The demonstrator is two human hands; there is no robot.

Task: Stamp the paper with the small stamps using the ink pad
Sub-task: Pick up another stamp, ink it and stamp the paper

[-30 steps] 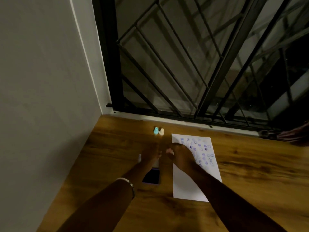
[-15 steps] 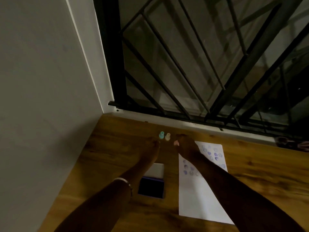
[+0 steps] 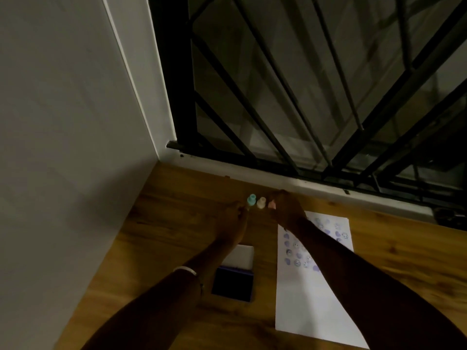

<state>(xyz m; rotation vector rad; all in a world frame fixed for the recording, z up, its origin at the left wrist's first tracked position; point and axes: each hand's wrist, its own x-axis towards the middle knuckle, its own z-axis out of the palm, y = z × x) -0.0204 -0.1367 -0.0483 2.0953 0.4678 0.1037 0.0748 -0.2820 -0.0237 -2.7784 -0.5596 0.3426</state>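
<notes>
Three small stamps stand in a row on the wooden floor: a teal stamp point(image 3: 251, 199), a cream stamp point(image 3: 261, 202) and a pink stamp point(image 3: 271, 204). My right hand point(image 3: 286, 209) grips the pink stamp, setting it down beside the cream one. My left hand point(image 3: 233, 221) reaches toward the teal stamp, its fingertips touching the base. The white paper point(image 3: 303, 299), with several purple prints on its far half, lies under my right forearm. The open ink pad point(image 3: 233, 284) lies between my arms, its white lid point(image 3: 240, 256) folded back.
A grey wall point(image 3: 63, 147) rises at the left. A black metal window grille point(image 3: 303, 84) with a white sill point(image 3: 290, 183) runs behind the stamps. Wooden floor point(image 3: 164, 223) surrounds everything.
My right hand left the paper and carried the pink stamp forward to the row. My left hand advanced from the ink pad to the teal stamp. The camera tilted down.
</notes>
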